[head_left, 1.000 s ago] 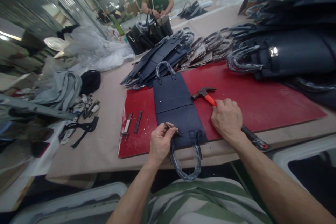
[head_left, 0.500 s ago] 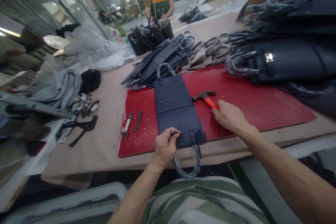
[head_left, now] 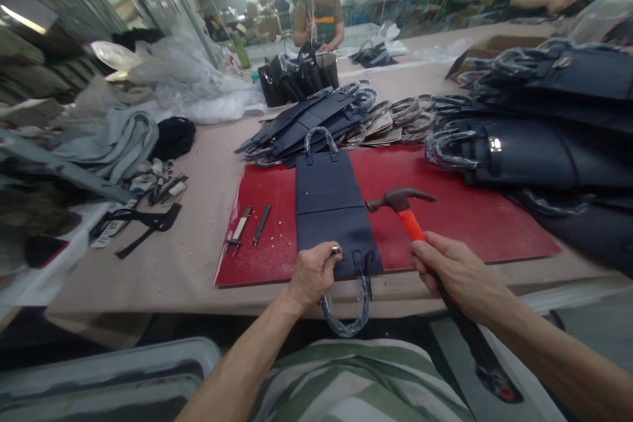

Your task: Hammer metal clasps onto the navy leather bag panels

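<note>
A dark navy bag panel (head_left: 330, 188) lies flat on a red board (head_left: 262, 211), with one plastic-wrapped handle (head_left: 321, 138) at its far end and another (head_left: 349, 326) hanging over the table's near edge. My left hand (head_left: 312, 273) rests on the panel's near end, closed around a small metal punch (head_left: 336, 250) of which only the round top shows. My right hand (head_left: 452, 270) grips a claw hammer (head_left: 408, 211) by its orange and black handle. The hammer's head is raised right of the panel, apart from the punch.
Two slim metal tools (head_left: 260, 224) and small bits lie on the board's left. Navy panels (head_left: 311, 119) are piled behind it, and more bag pieces (head_left: 554, 151) are stacked at the right. Black straps (head_left: 148, 224) lie at the left. A person (head_left: 319, 20) works across the table.
My right hand has lifted the hammer from low over the board, so its whole handle now shows. My left hand stays on the panel with the punch. The camera view has shifted slightly.
</note>
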Available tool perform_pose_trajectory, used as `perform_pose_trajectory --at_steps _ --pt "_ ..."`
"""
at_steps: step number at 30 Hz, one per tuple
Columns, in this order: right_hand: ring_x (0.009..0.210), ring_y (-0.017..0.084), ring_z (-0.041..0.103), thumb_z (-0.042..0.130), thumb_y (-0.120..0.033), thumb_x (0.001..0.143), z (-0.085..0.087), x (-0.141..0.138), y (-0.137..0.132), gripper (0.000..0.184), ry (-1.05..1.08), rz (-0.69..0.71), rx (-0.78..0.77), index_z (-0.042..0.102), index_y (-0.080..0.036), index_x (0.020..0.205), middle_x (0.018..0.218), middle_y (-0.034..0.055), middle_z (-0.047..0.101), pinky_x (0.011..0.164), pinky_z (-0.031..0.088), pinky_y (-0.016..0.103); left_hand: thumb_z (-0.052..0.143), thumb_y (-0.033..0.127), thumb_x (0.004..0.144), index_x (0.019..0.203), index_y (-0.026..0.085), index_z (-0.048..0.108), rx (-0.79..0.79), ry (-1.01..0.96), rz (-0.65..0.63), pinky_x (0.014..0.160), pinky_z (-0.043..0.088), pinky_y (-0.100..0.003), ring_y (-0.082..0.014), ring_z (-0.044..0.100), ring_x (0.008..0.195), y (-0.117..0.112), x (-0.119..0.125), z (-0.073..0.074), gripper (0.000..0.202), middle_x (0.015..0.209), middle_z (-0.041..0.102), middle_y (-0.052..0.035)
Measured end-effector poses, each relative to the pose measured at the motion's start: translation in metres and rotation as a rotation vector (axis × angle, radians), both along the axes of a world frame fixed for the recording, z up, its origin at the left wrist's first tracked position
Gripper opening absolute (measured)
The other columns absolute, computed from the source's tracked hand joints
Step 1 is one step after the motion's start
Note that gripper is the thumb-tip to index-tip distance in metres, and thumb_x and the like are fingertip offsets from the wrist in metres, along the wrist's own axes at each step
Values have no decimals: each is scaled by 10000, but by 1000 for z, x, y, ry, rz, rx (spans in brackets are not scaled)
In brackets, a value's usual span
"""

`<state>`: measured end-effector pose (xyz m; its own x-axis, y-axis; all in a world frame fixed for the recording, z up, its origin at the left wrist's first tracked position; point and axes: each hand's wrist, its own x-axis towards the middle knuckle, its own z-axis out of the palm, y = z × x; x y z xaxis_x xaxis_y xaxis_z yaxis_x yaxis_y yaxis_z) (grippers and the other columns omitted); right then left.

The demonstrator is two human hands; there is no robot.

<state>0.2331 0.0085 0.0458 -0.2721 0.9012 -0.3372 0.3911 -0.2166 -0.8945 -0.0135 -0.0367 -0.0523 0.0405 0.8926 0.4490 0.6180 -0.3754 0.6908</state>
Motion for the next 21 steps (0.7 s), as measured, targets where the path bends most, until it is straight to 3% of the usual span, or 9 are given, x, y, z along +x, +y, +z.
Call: perform_pose_trajectory --at_steps 2,5,8,10,11,15,16,19,21 --pt "485 129 494 432 -521 938 18 -10 -10 356 -99 76 317 462 -229 736 569 -14 522 484 368 241 507 201 958 957 185 652 2 13 7 732 547 -252 -168 703 784 0 0 -1 146 874 729 -54" --pt "454 141 464 381 -390 968 28 -18 -18 254 -313 172 748 425 -242 766 564 -11 525 476 283 266 502 190 955 950 182 648 -2 38 13 737 541 -253 -169 701 788 1 1 -3 146 875 729 -58" --pt "426 154 429 384 -283 952 29 -19 -19 203 -551 373 978 415 -244 756 565 3 527 476 173 309 498 192 959 934 180 643 6 60 23 696 530 -248 -172 698 749 1 2 -4 148 824 717 -57" --pt "413 154 414 387 -269 960 36 -18 -18 213 -604 423 1028 407 -247 749 549 -6 509 479 159 316 495 196 962 930 177 641 22 61 18 682 528 -249 -173 697 736 2 2 -4 150 819 717 -59" --pt "405 149 401 388 -282 970 42 -17 -19 219 -579 372 1045 405 -248 754 541 -16 492 474 170 310 495 196 963 934 176 641 27 60 10 690 531 -250 -172 699 744 2 2 -4 150 835 722 -61" --pt "406 132 390 378 -345 1003 58 -19 -23 212 -385 5 1098 426 -250 820 539 -38 449 470 252 277 500 192 956 951 173 648 46 60 -10 732 544 -253 -170 706 784 2 1 -4 149 892 736 -71" --pt "402 133 382 361 -333 1002 57 -20 -24 217 -398 30 1103 428 -249 813 534 -35 453 464 237 281 499 192 955 955 172 649 49 60 -10 729 544 -252 -170 707 782 2 1 -4 151 888 736 -72" --pt "385 136 354 341 -264 979 44 -21 -23 249 -574 366 1048 410 -244 740 518 -17 481 465 144 310 496 190 954 954 176 649 41 66 4 685 534 -243 -169 701 737 2 1 -4 153 831 725 -63" --pt "398 138 375 352 -258 984 36 -21 -23 245 -635 415 987 411 -239 747 524 -17 489 477 145 307 496 191 957 945 181 643 33 67 2 677 529 -238 -165 697 724 2 1 -5 148 817 721 -55"
